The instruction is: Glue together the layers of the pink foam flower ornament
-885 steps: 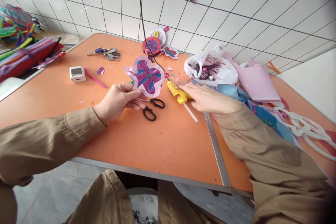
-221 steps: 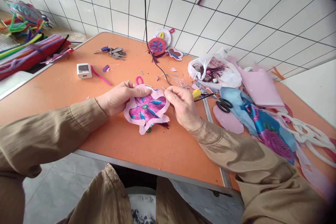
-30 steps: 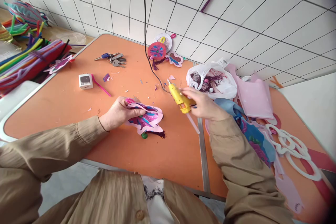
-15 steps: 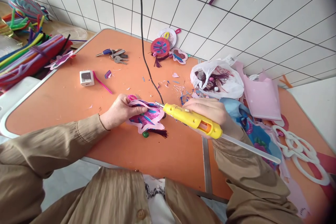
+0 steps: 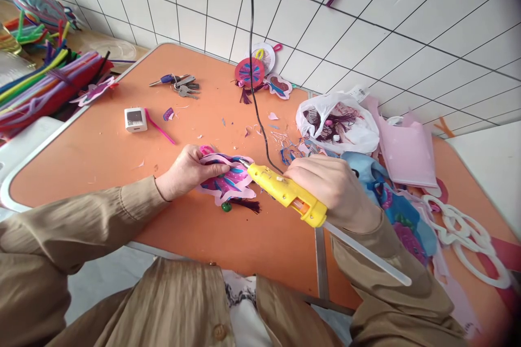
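Observation:
Between the thumb and fingers of my left hand (image 5: 189, 171) is a pink and purple fabric ornament (image 5: 230, 187) with a scalloped pink edge. A green bell (image 5: 226, 206) and a dark tassel (image 5: 246, 205) hang from its lower side, and a pink loop (image 5: 206, 150) shows at its top. My right hand (image 5: 328, 184) grips a yellow hot glue gun (image 5: 285, 190). The nozzle tip is at the ornament's upper right edge, where its layers look parted; whether it touches is hard to tell. A long white glue stick (image 5: 372, 257) sticks out of the gun's back.
The glue gun's black cord (image 5: 256, 92) runs up past the tiled wall. Keys (image 5: 185, 85), a white charger (image 5: 135, 119) and finished-looking ornaments (image 5: 249, 72) lie on the orange table (image 5: 101, 168). A plastic bag of tassels (image 5: 354, 138), fabric scraps and pipe cleaners (image 5: 52, 87) flank it.
The glue gun's nozzle has moved left and slightly down to the ornament's edge, and its back end has swung left and down. The cord has shifted right. My left hand stays nearly still.

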The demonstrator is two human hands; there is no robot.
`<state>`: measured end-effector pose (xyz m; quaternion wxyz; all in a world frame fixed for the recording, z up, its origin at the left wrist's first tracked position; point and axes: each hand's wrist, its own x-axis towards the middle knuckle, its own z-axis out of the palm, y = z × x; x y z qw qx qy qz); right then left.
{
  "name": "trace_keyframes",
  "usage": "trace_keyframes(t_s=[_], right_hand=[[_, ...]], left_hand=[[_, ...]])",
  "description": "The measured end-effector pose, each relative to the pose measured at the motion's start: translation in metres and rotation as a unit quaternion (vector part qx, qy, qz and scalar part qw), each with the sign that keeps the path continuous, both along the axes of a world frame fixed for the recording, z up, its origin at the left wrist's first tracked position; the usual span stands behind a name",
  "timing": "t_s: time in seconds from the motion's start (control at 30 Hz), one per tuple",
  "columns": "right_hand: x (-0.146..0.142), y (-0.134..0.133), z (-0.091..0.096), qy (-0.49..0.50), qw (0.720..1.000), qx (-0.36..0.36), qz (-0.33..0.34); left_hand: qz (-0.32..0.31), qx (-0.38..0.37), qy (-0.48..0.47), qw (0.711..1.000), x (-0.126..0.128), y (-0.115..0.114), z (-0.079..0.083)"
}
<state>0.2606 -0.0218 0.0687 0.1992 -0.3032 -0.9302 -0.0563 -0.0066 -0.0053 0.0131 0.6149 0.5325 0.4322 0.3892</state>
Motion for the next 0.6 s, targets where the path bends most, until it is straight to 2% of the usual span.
trace_keyframes(t_s=[0.1, 0.33, 0.6], right_hand=[[-0.003, -0.004, 0.004, -0.029, 0.999, 0.045, 0.007], [-0.009, -0.01, 0.018, -0.068, 0.994, 0.08, -0.01], [-0.01, -0.009, 0.013, -0.074, 0.991, 0.11, -0.021]], left_hand=[[0.0, 0.002, -0.001, 1.0, 0.0, 0.0, 0.0], [0.013, 0.013, -0.01, 1.0, 0.001, 0.0, -0.001], [0.005, 0.012, 0.0, 1.0, 0.0, 0.001, -0.002]])
